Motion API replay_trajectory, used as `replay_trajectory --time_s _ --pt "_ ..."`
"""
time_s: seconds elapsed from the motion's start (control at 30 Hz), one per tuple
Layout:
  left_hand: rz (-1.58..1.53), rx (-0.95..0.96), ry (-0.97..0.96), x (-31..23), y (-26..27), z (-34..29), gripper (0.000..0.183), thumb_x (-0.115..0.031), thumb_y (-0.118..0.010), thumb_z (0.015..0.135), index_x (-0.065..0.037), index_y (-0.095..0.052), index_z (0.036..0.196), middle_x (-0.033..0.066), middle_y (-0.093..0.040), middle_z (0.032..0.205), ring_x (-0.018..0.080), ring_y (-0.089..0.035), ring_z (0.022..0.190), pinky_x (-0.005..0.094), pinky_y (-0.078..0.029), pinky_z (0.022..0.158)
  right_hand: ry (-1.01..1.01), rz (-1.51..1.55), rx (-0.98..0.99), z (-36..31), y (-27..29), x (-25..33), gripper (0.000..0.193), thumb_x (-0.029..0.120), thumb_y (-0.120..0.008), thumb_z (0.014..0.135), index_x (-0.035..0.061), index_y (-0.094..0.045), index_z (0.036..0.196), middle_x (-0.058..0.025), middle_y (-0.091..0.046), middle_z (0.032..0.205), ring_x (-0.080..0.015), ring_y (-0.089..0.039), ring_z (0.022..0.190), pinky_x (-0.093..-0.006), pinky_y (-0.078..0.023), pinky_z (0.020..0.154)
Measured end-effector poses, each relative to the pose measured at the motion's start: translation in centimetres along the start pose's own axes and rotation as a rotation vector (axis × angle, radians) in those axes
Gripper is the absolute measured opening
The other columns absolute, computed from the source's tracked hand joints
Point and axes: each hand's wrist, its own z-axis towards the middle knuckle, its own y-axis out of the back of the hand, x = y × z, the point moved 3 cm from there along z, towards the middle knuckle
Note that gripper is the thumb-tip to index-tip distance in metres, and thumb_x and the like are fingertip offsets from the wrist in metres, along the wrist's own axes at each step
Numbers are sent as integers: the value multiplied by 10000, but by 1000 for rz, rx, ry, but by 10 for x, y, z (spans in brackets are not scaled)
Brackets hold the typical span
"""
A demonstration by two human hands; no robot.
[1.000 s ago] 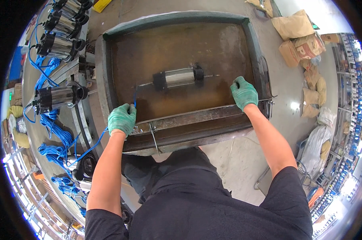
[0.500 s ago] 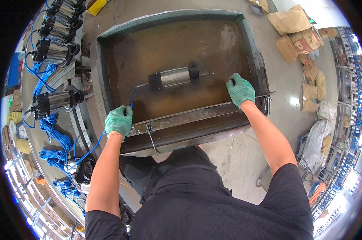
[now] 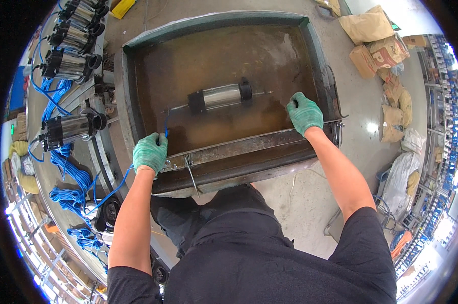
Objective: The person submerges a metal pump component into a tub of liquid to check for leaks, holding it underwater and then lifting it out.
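A shiny metal cylinder with black ends, looking like a submersible pump [image 3: 221,97], lies in murky brown water in a wide metal tank [image 3: 129,96]. Thin rods stick out from both its ends. My left hand [image 3: 150,152], in a green glove, is closed at the tank's near left corner around a blue cable [image 3: 166,123]. That cable runs from the left rod's end and comes out again below the glove. Over the tank's right side, my right hand [image 3: 305,113], also gloved in green, is closed with fingers curled, apart from the cylinder. Whatever it may hold is hidden.
Several similar cylinders [image 3: 69,129] stand on a metal frame at the left, beside coiled blue cables [image 3: 69,195]. A metal bar [image 3: 229,147] crosses the tank's near side. Cardboard boxes [image 3: 363,61] and sacks lie on the floor at the right.
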Motion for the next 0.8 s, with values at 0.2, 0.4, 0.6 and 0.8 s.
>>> replay_trajectory --time_s 0.2,0.4,0.6,0.8 --pt "-6 -1 2 0 1 -1 388 -380 -558 1022 -65 -737 884 231 -723 907 469 -677 891 547 -537 804 -10 12 10 1 -2 -1 287 343 -565 995 141 -663 1172 -197 -735 1112 -430 -686 1053 -517 -546 908" --pt "-7 3 5 -2 2 -1 389 -382 -554 1025 -68 -741 893 231 -723 913 470 -676 898 545 -537 812 16 26 -61 1 -6 -5 263 336 -597 971 153 -669 1146 -208 -739 1059 -455 -683 1015 -530 -545 876" --pt "-9 9 4 0 0 0 397 -390 -546 1028 -70 -739 897 228 -723 910 469 -678 898 544 -538 818 8 46 -48 2 -6 -4 258 336 -596 974 149 -669 1136 -215 -738 1044 -458 -685 999 -531 -544 865" --pt "-13 14 10 -2 1 1 400 -394 -542 1029 -72 -735 891 231 -722 911 470 -679 898 546 -537 820 -5 12 4 1 -2 -3 288 336 -576 992 139 -659 1185 -200 -736 1117 -439 -686 1054 -516 -548 911"
